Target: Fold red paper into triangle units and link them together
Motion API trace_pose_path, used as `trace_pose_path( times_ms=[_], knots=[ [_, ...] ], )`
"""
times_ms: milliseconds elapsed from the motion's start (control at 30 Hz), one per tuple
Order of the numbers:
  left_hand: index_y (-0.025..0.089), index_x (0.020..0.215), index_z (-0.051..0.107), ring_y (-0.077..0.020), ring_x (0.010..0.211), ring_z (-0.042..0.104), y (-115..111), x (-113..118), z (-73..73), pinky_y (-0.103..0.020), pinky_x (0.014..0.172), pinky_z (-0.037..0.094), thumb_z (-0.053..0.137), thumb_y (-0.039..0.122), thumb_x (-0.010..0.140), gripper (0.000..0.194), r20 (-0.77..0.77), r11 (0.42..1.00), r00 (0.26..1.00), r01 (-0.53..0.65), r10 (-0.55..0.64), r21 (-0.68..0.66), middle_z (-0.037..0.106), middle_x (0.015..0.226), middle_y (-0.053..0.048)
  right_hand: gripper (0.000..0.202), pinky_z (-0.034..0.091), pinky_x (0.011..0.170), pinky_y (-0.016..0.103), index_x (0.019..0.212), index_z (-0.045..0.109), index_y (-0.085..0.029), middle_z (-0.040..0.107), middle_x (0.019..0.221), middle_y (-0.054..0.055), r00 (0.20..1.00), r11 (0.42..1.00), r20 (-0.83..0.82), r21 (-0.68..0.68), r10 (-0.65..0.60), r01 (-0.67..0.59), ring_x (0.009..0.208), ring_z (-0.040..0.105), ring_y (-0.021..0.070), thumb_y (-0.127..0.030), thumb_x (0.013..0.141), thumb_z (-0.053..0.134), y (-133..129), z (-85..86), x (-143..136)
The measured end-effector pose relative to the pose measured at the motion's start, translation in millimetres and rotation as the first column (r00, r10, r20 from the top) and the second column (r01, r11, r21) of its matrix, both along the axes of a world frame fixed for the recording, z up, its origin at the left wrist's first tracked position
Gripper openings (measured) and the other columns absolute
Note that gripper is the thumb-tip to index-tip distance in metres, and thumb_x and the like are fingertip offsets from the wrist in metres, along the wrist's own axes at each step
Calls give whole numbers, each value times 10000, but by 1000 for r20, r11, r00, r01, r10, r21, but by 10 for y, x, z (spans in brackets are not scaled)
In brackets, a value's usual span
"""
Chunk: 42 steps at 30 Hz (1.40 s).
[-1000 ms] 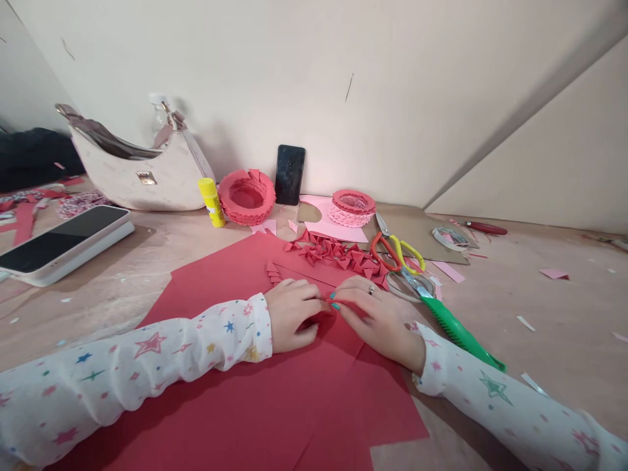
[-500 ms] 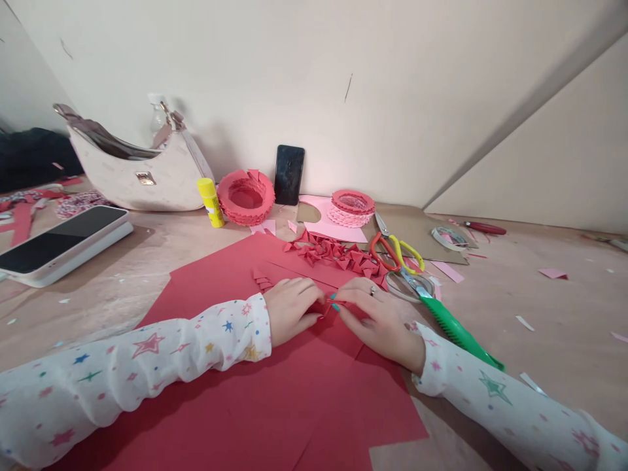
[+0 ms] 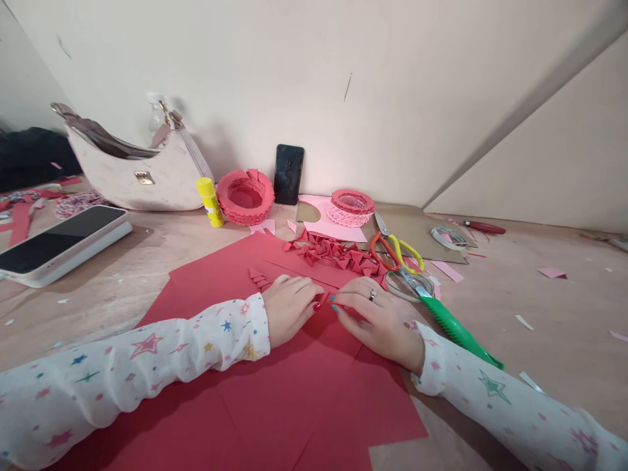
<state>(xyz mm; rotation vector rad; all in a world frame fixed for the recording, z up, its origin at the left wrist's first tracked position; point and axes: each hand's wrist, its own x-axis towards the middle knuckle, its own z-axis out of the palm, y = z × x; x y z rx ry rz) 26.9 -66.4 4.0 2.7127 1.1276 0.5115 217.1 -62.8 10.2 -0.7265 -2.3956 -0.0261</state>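
Note:
Both hands meet over large red paper sheets (image 3: 265, 405) spread on the table. My left hand (image 3: 292, 311) is closed, its thumb and fingers pinching a small red paper piece (image 3: 326, 299). From the other side, my right hand (image 3: 375, 314), with a ring on one finger, pinches the same piece; most of it is hidden by the fingers. Beyond the hands lies a heap of folded red paper triangles (image 3: 338, 253). A short row of folded red pieces (image 3: 257, 278) rests just behind my left hand.
A yellow glue stick (image 3: 210, 203), a red paper ring (image 3: 245, 197), a black phone (image 3: 289, 174) and a pink-and-red paper ring (image 3: 350, 208) stand along the wall. Scissors (image 3: 396, 252) and a green-handled cutter (image 3: 456, 330) lie right. A handbag (image 3: 132, 176) and white-cased phone (image 3: 63, 243) sit left.
My left thumb and fingertips have shifted slightly on the small red paper, showing more of a red nail. My right hand stays almost where it was.

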Motion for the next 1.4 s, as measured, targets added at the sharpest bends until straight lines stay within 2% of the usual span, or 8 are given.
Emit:
trace_pose_path(
  times_ms=[233,633,967,1267,1400],
  knots=[
    [153,946,444,-171,782,480,0,-2,-23,-311,694,317,288,187,821,203,29,1000,1000,7,-8,14,528,852,-53,181,434,689,301,907,529,-177,595,791,44,997,998,42,-1,57,-57,781,509,143,-110,755,457,-12,37,12],
    [148,954,438,-178,784,480,2,-7,-32,-318,703,321,287,182,818,207,41,999,999,11,-12,31,526,855,-63,177,433,675,297,899,549,-168,607,781,48,995,998,91,34,46,-49,763,519,144,-115,754,462,-36,93,7],
    [149,937,444,-179,774,479,0,-10,-33,-319,697,320,294,173,812,197,28,1000,1000,4,-5,31,527,854,-60,189,423,684,305,922,535,-164,595,803,50,993,997,95,22,75,-77,759,495,141,-110,759,459,-9,17,26],
    [156,918,445,-173,761,484,-1,-15,-22,-314,688,309,304,167,810,178,7,1000,1000,0,0,21,534,839,-49,175,431,693,290,906,541,-141,591,790,57,987,996,127,-8,94,-94,764,490,142,-100,756,460,-26,60,-6],
    [156,913,435,-169,760,485,-5,-11,-8,-310,684,304,319,168,808,157,5,1000,1000,2,-2,12,535,854,-45,171,425,713,305,900,540,-132,588,812,61,982,991,134,-14,136,-135,770,484,144,-92,749,472,-17,22,-4]
  ],
)
